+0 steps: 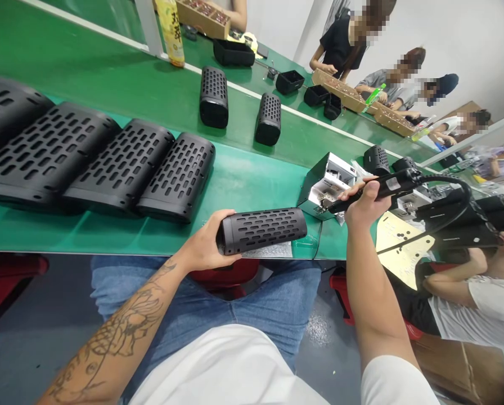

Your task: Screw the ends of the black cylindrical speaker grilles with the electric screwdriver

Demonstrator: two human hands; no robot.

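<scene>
Head view: shell (262, 229) gripped; bin (234, 56) (contents unseen).

Near bench (243, 180) edge: the left hand (203, 247) holds a speaker shell (264, 229) lying crosswise, and the right hand (364, 202) holds its power driver (387, 185) just to the right, beside the feeder box (325, 185). To their left, a row of shells (108, 163) lies side by side on the bench. Behind, on the belt (108, 73), two more shells (214, 97) lie apart, with a bottle (170, 31) beyond.

A factory assembly line: a long green counter (108, 84) carries rows of identical black perforated speaker shells (121, 169), parts trays (289, 81), and several seated workers (397, 79) alongside.
</scene>
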